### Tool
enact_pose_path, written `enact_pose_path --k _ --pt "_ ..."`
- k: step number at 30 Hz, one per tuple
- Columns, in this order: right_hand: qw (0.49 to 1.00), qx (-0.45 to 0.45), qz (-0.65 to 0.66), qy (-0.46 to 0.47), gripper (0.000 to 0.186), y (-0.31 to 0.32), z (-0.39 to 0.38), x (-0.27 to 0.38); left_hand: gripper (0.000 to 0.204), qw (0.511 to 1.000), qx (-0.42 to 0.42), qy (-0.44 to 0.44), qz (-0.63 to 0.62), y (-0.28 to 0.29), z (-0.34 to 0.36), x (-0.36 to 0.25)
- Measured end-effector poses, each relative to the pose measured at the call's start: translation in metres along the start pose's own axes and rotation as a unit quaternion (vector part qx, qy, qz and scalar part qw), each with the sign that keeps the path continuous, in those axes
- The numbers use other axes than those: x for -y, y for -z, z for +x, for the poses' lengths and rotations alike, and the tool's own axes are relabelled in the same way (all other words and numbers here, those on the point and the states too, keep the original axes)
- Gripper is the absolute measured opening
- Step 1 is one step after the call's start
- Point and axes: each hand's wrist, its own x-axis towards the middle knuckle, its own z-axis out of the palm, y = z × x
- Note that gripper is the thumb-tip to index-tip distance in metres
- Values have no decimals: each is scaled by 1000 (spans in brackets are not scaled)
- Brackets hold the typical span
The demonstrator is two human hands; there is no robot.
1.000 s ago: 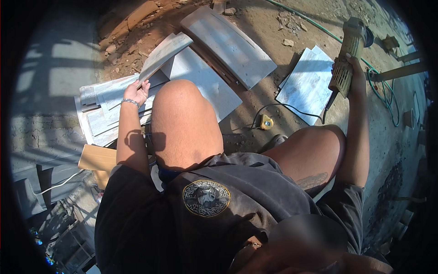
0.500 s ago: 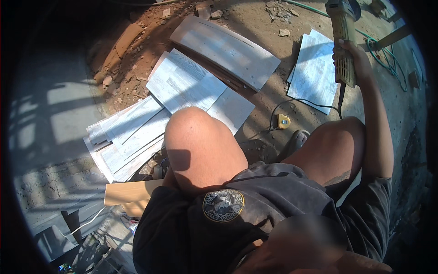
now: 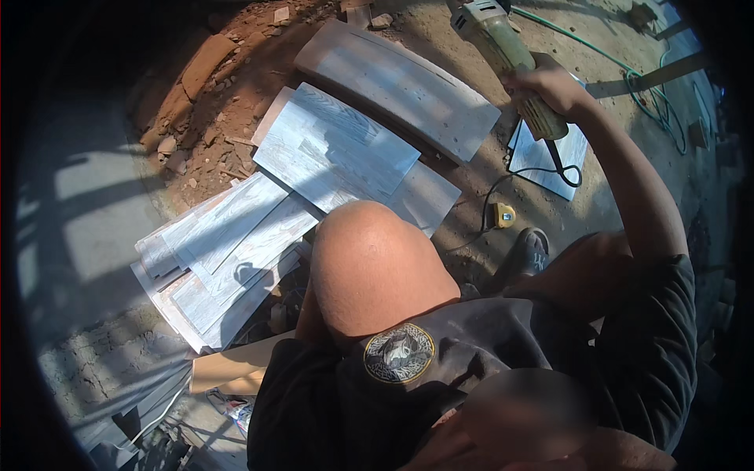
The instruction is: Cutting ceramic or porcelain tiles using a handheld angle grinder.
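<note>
My right hand (image 3: 554, 85) is wrapped round the body of an angle grinder (image 3: 496, 45), raised above the ground at the upper right. The grinder's head points to the upper left, and its disc is not clearly visible. A black power cord (image 3: 559, 157) hangs from its rear end and loops down to the ground. Beyond my raised knee lie wood-patterned grey tiles (image 3: 338, 145), overlapping in a loose pile. More such tiles (image 3: 236, 243) are stacked to the left. My left hand does not show; that arm drops out of sight behind the knee.
A long dusty stack of boards or tiles (image 3: 400, 82) lies farther off. Under the grinder rest other tiles (image 3: 554, 161), with a yellow tape measure (image 3: 503, 215) nearby. Rubble (image 3: 212, 94) lines the far left; a green hose (image 3: 667, 118) coils at the right. Cardboard (image 3: 236, 365) sits by my left side.
My right hand has brought the angle grinder leftward, tilting its head to the left. My body and view have shifted slightly, and a shadow now falls across the left tiles.
</note>
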Motion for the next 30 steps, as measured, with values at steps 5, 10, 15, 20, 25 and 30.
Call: enact_pose_path --k 5,10,15,20,25,30 --pt "993 113 -4 21 45 -100 89 20 112 983 -57 -153 85 30 29 -28" --pt "990 135 -30 -8 60 -206 155 27 141 957 70 -238 147 72 56 -75" --pt "989 142 1 50 51 -281 199 16 158 945 219 -149 191 94 60 -102" --pt "989 122 -76 27 45 -315 231 -3 158 942 225 -152 197 97 61 -103" --pt "989 112 -91 17 58 -325 242 -4 157 942 236 -144 192 98 61 -107" --pt "985 139 -99 -9 65 -334 248 6 156 940 241 -135 200 99 61 -111"
